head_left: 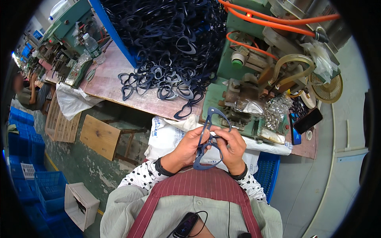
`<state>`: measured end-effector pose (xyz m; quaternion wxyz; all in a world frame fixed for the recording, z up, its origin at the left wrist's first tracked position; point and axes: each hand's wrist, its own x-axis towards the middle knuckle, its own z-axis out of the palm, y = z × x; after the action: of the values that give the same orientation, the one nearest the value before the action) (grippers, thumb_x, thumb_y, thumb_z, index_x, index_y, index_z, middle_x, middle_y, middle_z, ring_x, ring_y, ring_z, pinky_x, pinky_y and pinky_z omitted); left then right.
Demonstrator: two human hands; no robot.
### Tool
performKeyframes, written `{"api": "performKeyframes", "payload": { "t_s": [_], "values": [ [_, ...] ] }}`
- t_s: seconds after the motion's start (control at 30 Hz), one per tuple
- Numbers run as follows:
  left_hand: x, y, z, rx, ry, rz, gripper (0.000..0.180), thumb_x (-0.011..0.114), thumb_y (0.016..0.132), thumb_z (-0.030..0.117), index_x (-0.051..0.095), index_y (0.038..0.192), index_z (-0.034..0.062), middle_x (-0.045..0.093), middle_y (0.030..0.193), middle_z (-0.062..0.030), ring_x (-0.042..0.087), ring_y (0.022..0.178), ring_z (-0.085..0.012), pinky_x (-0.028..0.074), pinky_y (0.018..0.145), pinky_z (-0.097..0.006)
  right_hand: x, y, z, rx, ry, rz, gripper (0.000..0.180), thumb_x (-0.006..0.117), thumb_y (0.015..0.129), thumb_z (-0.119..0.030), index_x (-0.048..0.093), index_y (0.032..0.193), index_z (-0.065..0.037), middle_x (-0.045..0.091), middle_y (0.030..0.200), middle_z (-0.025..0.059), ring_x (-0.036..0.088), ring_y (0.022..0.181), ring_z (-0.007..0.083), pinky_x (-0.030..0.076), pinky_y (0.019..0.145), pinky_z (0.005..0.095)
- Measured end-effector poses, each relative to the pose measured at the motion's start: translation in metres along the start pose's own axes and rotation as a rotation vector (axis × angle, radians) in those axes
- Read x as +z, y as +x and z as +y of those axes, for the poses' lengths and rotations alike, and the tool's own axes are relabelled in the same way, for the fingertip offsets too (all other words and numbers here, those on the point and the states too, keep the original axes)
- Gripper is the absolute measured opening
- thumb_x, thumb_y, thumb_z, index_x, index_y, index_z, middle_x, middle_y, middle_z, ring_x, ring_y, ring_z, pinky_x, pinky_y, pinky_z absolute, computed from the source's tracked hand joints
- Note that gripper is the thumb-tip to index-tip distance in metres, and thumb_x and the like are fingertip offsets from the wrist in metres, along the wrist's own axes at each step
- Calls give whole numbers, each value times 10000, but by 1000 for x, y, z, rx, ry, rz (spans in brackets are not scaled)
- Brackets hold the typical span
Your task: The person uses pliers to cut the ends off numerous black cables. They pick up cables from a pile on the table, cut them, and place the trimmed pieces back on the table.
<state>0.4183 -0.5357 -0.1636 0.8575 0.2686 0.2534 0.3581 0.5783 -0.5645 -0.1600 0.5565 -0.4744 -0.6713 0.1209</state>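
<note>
Workshop floor (105, 183), green and badly worn, runs off to the left of the fingers, and a pinkish wooden bench (112, 76) stands beyond them. Both hands are up in front of the maroon striped apron (198, 183), gripping one dark blue eyeglass front (198, 159). The left hand (189, 146) pinches it between thumb and fingertips from the left, near the middle; the right hand (233, 148) closes on it from the right, near the bridge, though the exact contact there is partly hidden. The piece is held on end, one rim above the fingers and the other below, clear of the bench. My reading is that the step in hand is handling or looking over this single piece; the next move calls for a light, steady two-handed hold, since such thin rims would probably flex. Straight ahead of the fingers lies a big heap of similar dark eyeglass fronts (174, 51), some loose at the bench's near side, with a blue panel (115, 34) along its left. Ahead and to the right stands a green machine (213, 98) with orange hoses (274, 20) above it; farther right is a black smartphone (308, 121). As for writing, a small pale mark shows on the upper rim, too tiny to make out; the white sack (158, 142) just beyond the left hand carries blue print, and a clear bottle (92, 47), far ahead to the left, wears a green label.
</note>
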Motion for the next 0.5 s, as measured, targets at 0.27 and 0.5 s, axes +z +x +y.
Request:
{"api": "performKeyframes", "payload": {
  "t_s": [0.27,0.5],
  "values": [
    [-51,-35,-7,95,126,10,391,591,945,228,585,1277,24,621,853,1,462,597,-53,383,556,-197,17,15,3,-70,-60,-108,266,628,753,116,688,976,-16,642,911,133,608,798,255,482,676,318],
    [-68,-94,6,94,235,23,297,594,969,280,676,1140,52,640,740,13,433,561,-23,316,504,-179,76,42,-8,-318,-24,-250,355,633,725,118,672,1050,-20,620,847,135,571,714,304,449,639,398]
  ]
}}
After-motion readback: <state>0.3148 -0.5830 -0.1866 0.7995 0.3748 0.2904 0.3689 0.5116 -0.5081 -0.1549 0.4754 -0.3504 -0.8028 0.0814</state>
